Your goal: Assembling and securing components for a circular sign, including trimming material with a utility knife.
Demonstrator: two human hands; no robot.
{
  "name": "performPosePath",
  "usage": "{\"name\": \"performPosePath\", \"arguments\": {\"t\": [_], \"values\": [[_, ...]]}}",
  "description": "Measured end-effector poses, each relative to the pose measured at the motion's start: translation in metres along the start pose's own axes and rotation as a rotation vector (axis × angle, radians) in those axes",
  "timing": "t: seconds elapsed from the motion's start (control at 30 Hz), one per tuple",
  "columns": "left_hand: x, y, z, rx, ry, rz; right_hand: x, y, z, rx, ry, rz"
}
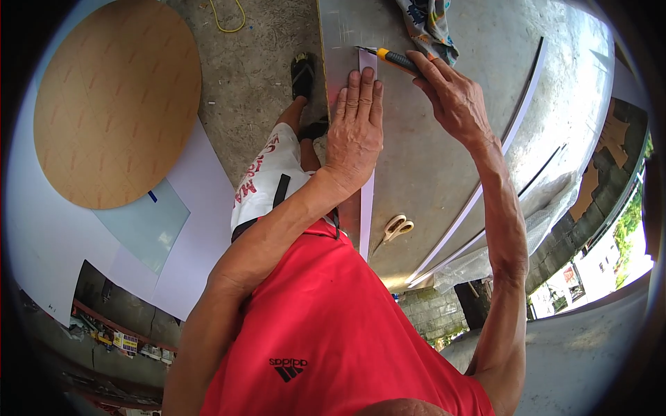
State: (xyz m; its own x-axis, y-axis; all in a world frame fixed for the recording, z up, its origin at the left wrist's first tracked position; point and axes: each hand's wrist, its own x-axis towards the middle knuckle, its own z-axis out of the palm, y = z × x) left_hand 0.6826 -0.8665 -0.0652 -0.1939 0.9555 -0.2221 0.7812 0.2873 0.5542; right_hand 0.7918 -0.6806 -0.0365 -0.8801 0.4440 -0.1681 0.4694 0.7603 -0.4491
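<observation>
My left hand (356, 132) lies flat, fingers stretched out, pressing on a narrow pale lilac strip (367, 201) along the left edge of the grey metal-topped table (423, 159). In my right hand (451, 97) is a yellow and black utility knife (397, 59). Its blade points left and meets the surface by the strip's far end; whether it touches the strip or the sheet under it I cannot tell. Scissors (398, 227) with cream handles rest on the table, right of the strip's near part.
A patterned cloth (429, 28) lies at the table's far side. Long thin strips (517, 125) and crumpled clear plastic wrap (534, 236) lie to the right. Off to the left are a large brown round board (118, 104), white sheets (191, 222) and a yellow cord (229, 29) on the concrete floor.
</observation>
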Motion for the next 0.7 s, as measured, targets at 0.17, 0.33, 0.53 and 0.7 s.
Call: {"name": "performPosePath", "arguments": {"t": [0.17,0.33,0.53,0.7], "values": [[0.000,0.001,0.000,0.021,-0.002,-0.001,0.004,0.008,-0.004,-0.062,-0.063,-0.088],[0.001,0.003,0.001,0.021,-0.013,-0.014,0.005,0.014,-0.005,-0.061,-0.097,-0.084],[0.002,0.004,0.003,0.029,-0.021,-0.019,0.002,0.021,0.000,-0.014,-0.042,-0.134],[0.002,0.005,0.004,-0.002,-0.033,-0.036,0.008,0.021,-0.007,-0.018,-0.083,-0.158]]}}
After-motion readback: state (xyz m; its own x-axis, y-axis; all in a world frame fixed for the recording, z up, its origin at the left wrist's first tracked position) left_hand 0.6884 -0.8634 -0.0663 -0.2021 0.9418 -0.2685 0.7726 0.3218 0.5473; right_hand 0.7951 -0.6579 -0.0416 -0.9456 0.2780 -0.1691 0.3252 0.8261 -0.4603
